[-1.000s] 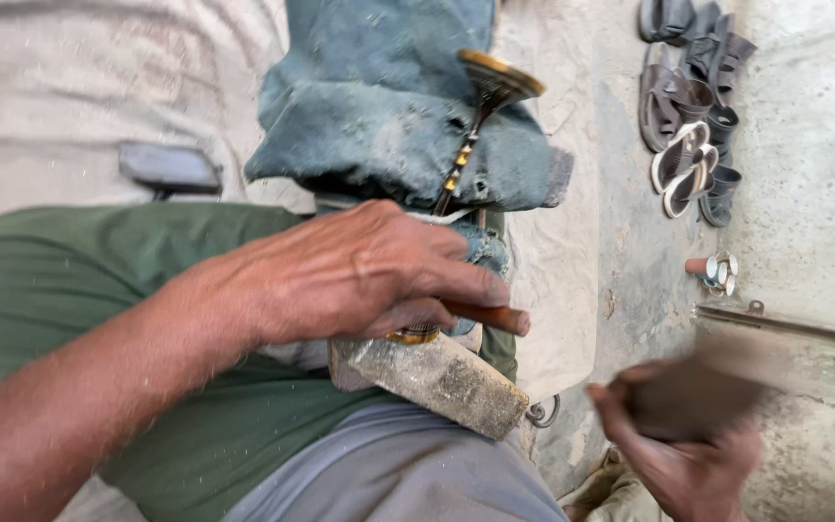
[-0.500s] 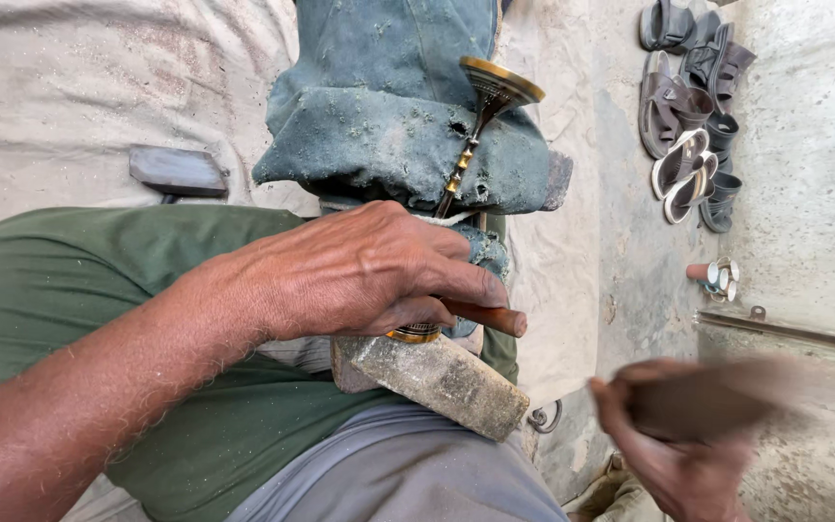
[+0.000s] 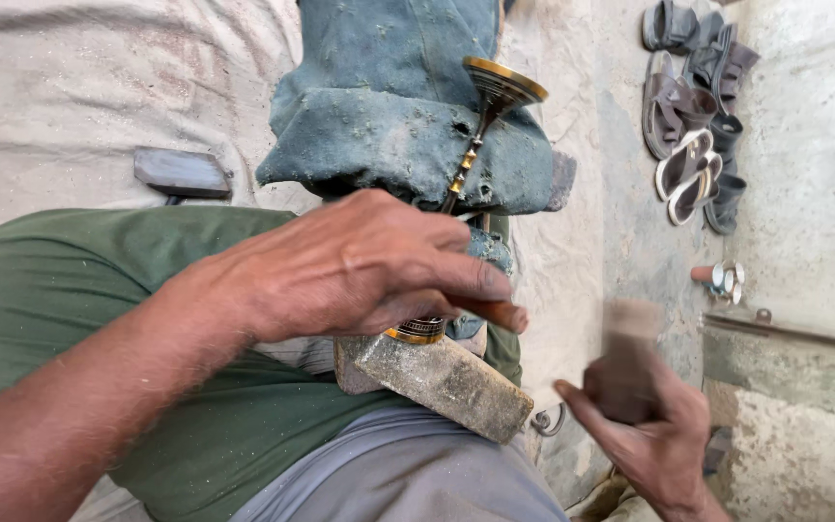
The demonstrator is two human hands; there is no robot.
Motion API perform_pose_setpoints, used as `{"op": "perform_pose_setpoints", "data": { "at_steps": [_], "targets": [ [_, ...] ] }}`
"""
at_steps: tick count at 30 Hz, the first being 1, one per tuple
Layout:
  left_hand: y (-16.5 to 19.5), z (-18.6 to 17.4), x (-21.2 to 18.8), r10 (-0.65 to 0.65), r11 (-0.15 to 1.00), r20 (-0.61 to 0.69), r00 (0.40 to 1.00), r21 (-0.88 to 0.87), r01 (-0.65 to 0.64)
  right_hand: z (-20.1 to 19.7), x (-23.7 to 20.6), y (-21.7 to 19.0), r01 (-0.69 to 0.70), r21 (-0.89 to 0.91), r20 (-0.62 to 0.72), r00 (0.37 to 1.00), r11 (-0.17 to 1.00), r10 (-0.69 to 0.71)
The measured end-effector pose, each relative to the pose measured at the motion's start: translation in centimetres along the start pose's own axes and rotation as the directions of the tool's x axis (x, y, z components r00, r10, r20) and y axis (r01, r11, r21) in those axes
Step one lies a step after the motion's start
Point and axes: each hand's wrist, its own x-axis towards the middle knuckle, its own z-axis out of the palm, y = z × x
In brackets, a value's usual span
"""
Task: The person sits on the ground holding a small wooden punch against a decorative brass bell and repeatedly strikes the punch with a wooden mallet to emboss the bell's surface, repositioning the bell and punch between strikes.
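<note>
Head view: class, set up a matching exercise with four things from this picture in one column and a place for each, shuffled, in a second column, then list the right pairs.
Things:
1. Brass stemmed piece
2. Stone block
3. Sandals
4. Dark flat slab

Places:
A. Heaped at the top right by the wall
B. On the pale cloth, top left
C. On the lap, under the left hand
D. Leaning across the blue-grey cloth bundle, its lower end in the left hand's grip

Pairs: 1-D, 2-C, 3-A, 4-B
</note>
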Motion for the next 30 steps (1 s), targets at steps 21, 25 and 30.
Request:
{"op": "perform_pose_setpoints", "data": {
  "at_steps": [21,25,30],
  "targets": [
    [-0.1,2.6,-1.5,-0.266,0.963,-0.161,0.951,-0.08,0.256,-1.7,5.2,0.4,-0.015,-0.192,0.043,0.999,0.981,0.024],
    [-0.1,2.3,-1.5,-0.251,0.967,-0.144,0.957,-0.085,0.241,-2.3,5.5,0.7,0.134,-0.022,-0.075,0.988,0.991,-0.136],
    [0.2,2.0,-1.4,-0.233,0.971,-0.058,0.971,-0.06,0.23,-2.8,6.3,1.0,-0.019,-0.258,0.054,0.998,0.966,0.034]
  ]
}}
